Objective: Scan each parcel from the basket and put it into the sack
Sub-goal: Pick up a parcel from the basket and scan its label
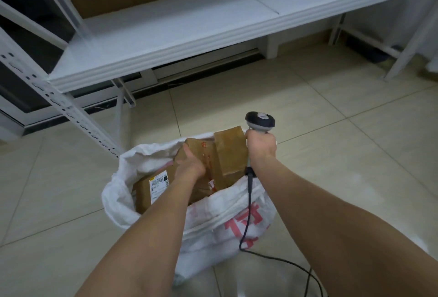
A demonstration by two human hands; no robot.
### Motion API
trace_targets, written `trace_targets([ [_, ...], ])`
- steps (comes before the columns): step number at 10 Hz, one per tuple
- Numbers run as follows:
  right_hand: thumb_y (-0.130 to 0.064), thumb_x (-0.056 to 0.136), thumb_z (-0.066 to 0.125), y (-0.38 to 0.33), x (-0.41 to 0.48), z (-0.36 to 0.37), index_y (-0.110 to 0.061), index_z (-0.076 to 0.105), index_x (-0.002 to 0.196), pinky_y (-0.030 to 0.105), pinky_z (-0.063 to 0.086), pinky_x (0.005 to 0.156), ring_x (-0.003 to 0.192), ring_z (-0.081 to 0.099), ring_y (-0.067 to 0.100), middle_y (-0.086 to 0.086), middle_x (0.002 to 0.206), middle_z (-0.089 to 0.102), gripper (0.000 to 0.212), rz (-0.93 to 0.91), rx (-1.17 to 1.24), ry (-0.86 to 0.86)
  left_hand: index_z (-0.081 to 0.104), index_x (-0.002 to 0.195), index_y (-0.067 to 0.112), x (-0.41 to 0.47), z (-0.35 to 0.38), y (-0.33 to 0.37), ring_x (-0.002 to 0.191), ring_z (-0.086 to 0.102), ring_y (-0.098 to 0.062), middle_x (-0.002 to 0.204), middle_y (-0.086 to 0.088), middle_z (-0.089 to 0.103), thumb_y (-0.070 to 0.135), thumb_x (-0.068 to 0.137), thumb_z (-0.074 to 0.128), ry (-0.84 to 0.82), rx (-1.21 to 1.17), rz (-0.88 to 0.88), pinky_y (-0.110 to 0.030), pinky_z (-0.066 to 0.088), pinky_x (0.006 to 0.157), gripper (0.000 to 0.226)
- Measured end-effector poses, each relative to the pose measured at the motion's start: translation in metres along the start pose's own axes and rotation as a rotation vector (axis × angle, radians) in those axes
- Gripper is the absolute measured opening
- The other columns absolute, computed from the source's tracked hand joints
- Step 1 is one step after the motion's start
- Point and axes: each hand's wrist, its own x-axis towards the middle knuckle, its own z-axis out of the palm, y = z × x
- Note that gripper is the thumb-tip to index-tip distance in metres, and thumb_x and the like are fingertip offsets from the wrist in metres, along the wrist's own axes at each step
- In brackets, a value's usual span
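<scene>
My L hand [189, 165] has its fingers [186, 152] curled over the brown parcel [206, 148], which sits in the sack [225, 220] mouth. R hand [260, 146] is wrapped tight round the scanner [260, 120], just beside it.

Red characters [246, 223] on sack [208, 244] (creased, illegible); label [159, 184] on parcel [142, 193] blurred.

The sack [118, 201] is coloured white, and red characters are printed across its front. The parcels in it are brown: the middle parcel [201, 148] is crossed by red-printed tape, and the low parcel [143, 196] is marked by a white label [159, 185] with black bars and a small yellow mark. The scanner [260, 120] is finished in black and grey, its cable [249, 190] in black. The floor [331, 130] is tiled in pale beige with thin darker lines; the shelf [189, 24] is painted white.
</scene>
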Motion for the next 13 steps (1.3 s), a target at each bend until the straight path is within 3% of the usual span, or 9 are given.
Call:
trace_targets([
  [3, -0.019, 0.085, 0.066, -0.029, -0.02, -0.006, -0.008, 0.055, 0.079, 0.03, 0.044, 0.071, 0.068, 0.057, 0.02, 0.004, 0.073, 0.06, 0.017, 0.096, 0.114, -0.059, 0.004, 0.153, 0.018, -0.015, -0.004, -0.011, 0.134, 0.036, -0.036, 0.153, -0.02, 0.023, 0.039, 0.096, 0.046, -0.086, 0.135, -0.002, -0.044, 0.041, 0.104, 0.074],
  [4, -0.021, 0.086, 0.065, -0.025, -0.017, -0.008, -0.007, 0.056, 0.089, 0.032, 0.05, 0.077, 0.081, 0.06, 0.023, 0.011, 0.096, 0.061, 0.017, 0.139, 0.071, -0.172, 0.018, 0.151, 0.017, -0.014, -0.004, -0.005, 0.135, 0.036, -0.034, 0.152, -0.017, 0.027, 0.053, 0.091, 0.049, -0.123, 0.185, 0.065, -0.042, 0.034, 0.107, 0.076],
  [5, -0.011, 0.081, 0.063, -0.011, -0.011, -0.015, -0.014, 0.052, 0.077, 0.031, 0.047, 0.064, 0.064, 0.049, 0.017, 0.01, 0.091, 0.053, 0.011, 0.145, 0.046, -0.281, 0.037, 0.141, 0.017, -0.012, -0.003, -0.004, 0.126, 0.045, -0.032, 0.145, -0.016, 0.037, 0.05, 0.088, 0.058, -0.119, 0.163, 0.107, -0.04, 0.04, 0.1, 0.066],
  [7, -0.021, 0.089, 0.058, -0.029, -0.032, -0.006, -0.009, 0.051, 0.089, 0.035, 0.052, 0.089, 0.091, 0.06, 0.024, 0.013, 0.1, 0.058, 0.013, 0.043, -0.049, -0.099, 0.03, 0.144, 0.024, -0.008, -0.005, -0.015, 0.136, 0.034, -0.03, 0.151, -0.011, 0.031, 0.048, 0.084, 0.064, -0.186, 0.137, 0.16, -0.041, 0.03, 0.109, 0.074],
  [8, -0.026, 0.084, 0.061, -0.033, -0.039, 0.007, -0.015, 0.056, 0.075, 0.039, 0.054, 0.075, 0.073, 0.058, 0.022, 0.007, 0.082, 0.062, 0.015, -0.146, 0.057, -0.036, 0.03, 0.145, 0.028, -0.004, -0.011, -0.021, 0.135, 0.037, -0.029, 0.148, -0.007, 0.037, 0.051, 0.084, 0.062, -0.145, 0.145, 0.193, -0.041, 0.027, 0.11, 0.073],
  [10, -0.02, 0.093, 0.052, -0.014, -0.035, 0.02, -0.007, 0.065, 0.114, 0.035, 0.05, 0.085, 0.106, 0.062, 0.032, 0.012, 0.114, 0.066, 0.028, -0.138, -0.292, -0.064, 0.036, 0.142, 0.021, 0.003, -0.033, -0.04, 0.134, 0.035, -0.028, 0.147, -0.006, 0.038, 0.044, 0.088, 0.059, -0.123, 0.192, 0.208, -0.043, 0.034, 0.108, 0.063],
  [11, -0.025, 0.091, 0.053, 0.002, -0.026, 0.019, -0.009, 0.064, 0.113, 0.041, 0.048, 0.094, 0.111, 0.057, 0.034, 0.015, 0.115, 0.063, 0.03, -0.07, -0.37, -0.031, 0.023, 0.144, 0.023, 0.015, -0.062, -0.078, 0.137, 0.025, -0.035, 0.148, -0.017, 0.029, 0.065, 0.08, 0.058, 0.216, 0.307, -0.012, -0.051, 0.031, 0.105, 0.084],
  [12, -0.027, 0.085, 0.055, 0.016, -0.021, 0.024, -0.014, 0.059, 0.099, 0.052, 0.042, 0.101, 0.112, 0.052, 0.034, 0.012, 0.108, 0.06, 0.02, -0.013, -0.421, 0.002, -0.003, 0.15, 0.019, 0.031, -0.078, -0.125, 0.142, 0.014, -0.038, 0.154, -0.024, 0.013, 0.067, 0.072, 0.066, 0.184, 0.221, -0.307, -0.057, 0.024, 0.109, 0.115],
  [13, -0.022, 0.086, 0.058, 0.025, -0.018, 0.028, -0.008, 0.062, 0.108, 0.043, 0.047, 0.097, 0.107, 0.058, 0.035, 0.014, 0.109, 0.064, 0.027, -0.009, -0.413, -0.034, -0.003, 0.15, 0.002, 0.041, -0.067, -0.151, 0.134, 0.036, -0.036, 0.146, -0.024, 0.033, 0.027, 0.083, 0.07, 0.004, -0.05, -0.362, -0.042, 0.036, 0.105, 0.102],
])
